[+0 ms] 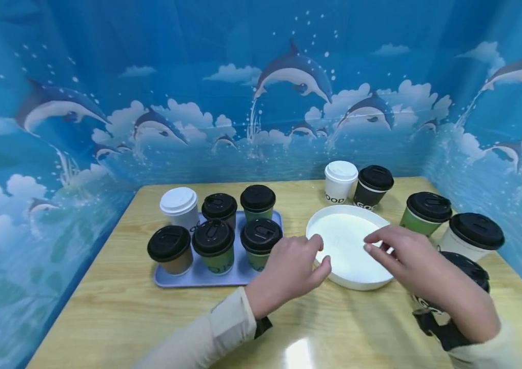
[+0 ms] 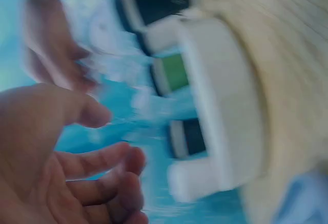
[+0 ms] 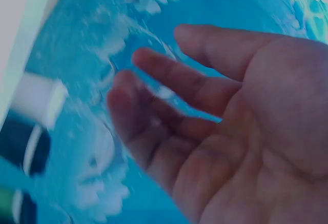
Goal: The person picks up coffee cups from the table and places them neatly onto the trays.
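My left hand (image 1: 288, 266) hovers at the left edge of a round white tray (image 1: 344, 246), thumb and fingers apart and loosely bent, with nothing between them. Over the tray's right side hangs my right hand (image 1: 415, 259), its fingers relaxed and holding nothing. In the right wrist view the palm of the right hand (image 3: 230, 116) shows bare. The left wrist view catches the left hand (image 2: 77, 157) with its fingers loosely curved and no object in them. Just left of that hand, a green cup with a black lid (image 1: 261, 241) stands on a lavender tray (image 1: 238, 277).
The lavender tray carries several lidded cups, among them a white cup (image 1: 180, 205) and a brown cup (image 1: 175, 264). Around the round tray stand a white cup (image 1: 340, 179), black cup (image 1: 372, 192), green cup (image 1: 420, 223) and black-lidded white cup (image 1: 468, 238). My right forearm partly hides another cup (image 1: 468, 266).
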`<state>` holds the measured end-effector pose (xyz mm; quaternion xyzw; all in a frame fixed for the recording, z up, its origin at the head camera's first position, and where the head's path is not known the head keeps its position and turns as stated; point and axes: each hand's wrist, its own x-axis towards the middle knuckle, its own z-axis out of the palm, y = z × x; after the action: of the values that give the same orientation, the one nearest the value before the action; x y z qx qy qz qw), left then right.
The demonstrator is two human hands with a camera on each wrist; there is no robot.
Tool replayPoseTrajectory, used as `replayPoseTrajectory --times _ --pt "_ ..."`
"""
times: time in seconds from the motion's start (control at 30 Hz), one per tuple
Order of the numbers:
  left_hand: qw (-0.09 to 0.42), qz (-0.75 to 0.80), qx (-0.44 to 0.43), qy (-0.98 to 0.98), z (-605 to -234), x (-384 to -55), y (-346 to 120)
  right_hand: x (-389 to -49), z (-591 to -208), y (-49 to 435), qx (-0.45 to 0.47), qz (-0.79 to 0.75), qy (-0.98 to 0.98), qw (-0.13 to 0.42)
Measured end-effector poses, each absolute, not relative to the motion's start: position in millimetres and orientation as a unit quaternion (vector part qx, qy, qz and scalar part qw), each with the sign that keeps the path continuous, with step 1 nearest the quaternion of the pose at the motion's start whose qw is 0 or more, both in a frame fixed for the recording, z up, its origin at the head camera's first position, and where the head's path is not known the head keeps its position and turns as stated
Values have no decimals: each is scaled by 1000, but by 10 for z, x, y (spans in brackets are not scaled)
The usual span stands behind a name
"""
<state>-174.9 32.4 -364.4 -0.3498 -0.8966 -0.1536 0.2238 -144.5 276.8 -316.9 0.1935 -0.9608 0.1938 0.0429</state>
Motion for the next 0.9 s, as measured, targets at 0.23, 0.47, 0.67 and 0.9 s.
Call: replayPoseTrajectory --times 0.23,0.47,0.67,0.9 --pt "99 -55 -239 -964 -3926 -1927 742 -1134 -3284 3430 84 121 -984 103" --pt "65 -69 -184 -978 -4110 -2103 833 -1085 -3535 3866 -33 91 -993 62" --pt "59 -120 -171 -976 -4184 -2280 766 -1146 -3668 3909 -21 118 -992 46" --pt "-22 -164 -140 -976 -4167 -2338 788 -1209 -3720 3847 -18 151 -988 23"
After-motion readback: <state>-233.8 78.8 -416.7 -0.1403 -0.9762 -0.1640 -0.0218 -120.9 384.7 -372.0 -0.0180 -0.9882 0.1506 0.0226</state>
